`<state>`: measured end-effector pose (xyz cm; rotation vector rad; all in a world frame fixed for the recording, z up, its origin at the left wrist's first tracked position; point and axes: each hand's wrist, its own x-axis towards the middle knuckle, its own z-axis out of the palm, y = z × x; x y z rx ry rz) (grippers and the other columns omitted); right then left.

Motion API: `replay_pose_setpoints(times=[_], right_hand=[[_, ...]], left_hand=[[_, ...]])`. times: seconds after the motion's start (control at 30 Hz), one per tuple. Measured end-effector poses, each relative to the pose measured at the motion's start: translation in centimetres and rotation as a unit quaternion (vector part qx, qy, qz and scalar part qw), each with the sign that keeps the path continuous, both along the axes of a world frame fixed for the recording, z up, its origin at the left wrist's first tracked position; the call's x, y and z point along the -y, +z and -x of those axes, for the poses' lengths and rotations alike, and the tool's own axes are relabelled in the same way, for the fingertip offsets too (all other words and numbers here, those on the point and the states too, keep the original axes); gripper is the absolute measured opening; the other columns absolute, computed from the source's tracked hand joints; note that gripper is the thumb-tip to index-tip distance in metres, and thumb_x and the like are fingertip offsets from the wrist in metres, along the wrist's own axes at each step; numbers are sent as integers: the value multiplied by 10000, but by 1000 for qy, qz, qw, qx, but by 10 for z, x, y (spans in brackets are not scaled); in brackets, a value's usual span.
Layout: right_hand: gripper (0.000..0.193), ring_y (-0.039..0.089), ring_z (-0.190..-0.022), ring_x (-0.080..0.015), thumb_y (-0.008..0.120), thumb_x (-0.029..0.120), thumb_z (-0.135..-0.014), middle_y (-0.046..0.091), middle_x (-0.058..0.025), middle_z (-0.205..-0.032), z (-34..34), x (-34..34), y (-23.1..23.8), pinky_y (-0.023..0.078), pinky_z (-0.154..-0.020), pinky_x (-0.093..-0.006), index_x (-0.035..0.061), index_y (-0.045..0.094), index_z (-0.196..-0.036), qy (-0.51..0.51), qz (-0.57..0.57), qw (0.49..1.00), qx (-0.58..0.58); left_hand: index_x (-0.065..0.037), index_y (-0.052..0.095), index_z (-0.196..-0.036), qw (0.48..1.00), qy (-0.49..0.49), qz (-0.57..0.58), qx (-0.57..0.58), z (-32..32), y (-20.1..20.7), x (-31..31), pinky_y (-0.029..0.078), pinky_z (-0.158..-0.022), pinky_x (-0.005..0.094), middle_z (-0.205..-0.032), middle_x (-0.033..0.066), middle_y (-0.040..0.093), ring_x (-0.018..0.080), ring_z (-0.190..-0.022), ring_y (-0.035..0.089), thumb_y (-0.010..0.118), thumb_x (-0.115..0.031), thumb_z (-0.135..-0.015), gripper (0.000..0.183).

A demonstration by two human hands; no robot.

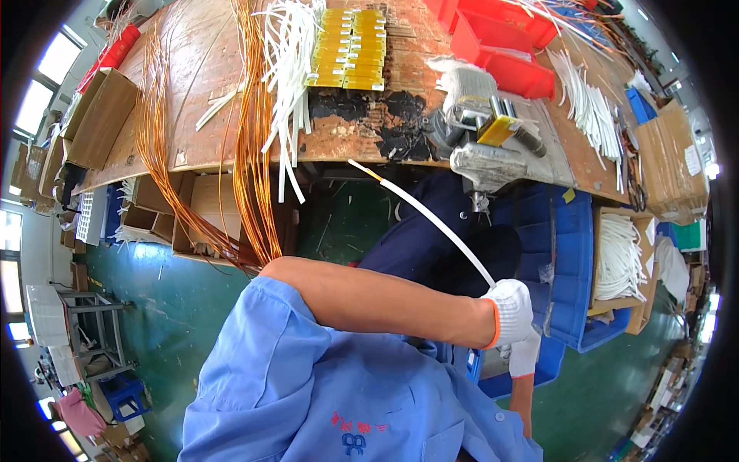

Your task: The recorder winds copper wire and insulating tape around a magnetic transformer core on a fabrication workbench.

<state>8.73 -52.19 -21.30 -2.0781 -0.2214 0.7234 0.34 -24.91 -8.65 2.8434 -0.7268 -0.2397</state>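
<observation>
We read a workshop: worn wooden bench (416, 46), with copper-coloured wires (250, 100), white tubes (289, 85) and red bins (500, 69) on top, a metal tool (489, 163) at its near edge. Around it we see cartons (671, 158); below, a blue crate (566, 269) and scuffed green floor (162, 285).

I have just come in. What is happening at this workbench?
A person in a blue work shirt has the gloved left hand closed on a white flexible tube. A thin orange-and-white tip sticks out of its far end. The gloved right hand is just below, partly hidden, so its grip is unclear. Copper-coloured wires, loose white tubes and rows of yellow pieces lie on the workbench.
</observation>
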Motion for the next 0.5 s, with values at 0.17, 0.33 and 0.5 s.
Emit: replay_pose_setpoints(times=[0.17,0.33,0.5], right_hand=[[213,689,-723,-86,645,-29,-1016,782,-50,-911,-22,-38,10,544,-607,-302,-67,790,-1167,97,-74,979,165],[226,728,-769,-235,759,-44,-935,774,-110,-914,-35,-177,135,571,-676,-378,18,803,-1147,354,-118,886,274],[264,726,-757,-297,861,54,-896,772,-84,-949,-47,-268,231,581,-671,-404,114,796,-1144,480,-161,730,460]], left_hand=[[-116,878,-1017,994,95,45,-8,6,22,-12,603,-610,429,-901,60,814,274,-830,812,805,-150,-842,193],[-29,765,-943,919,325,-7,221,50,16,-37,507,-463,348,-710,49,661,201,-592,719,730,-109,-899,98],[-71,743,-1038,876,419,174,162,83,75,-119,594,-569,436,-823,106,750,324,-642,744,712,-147,-1013,86]])
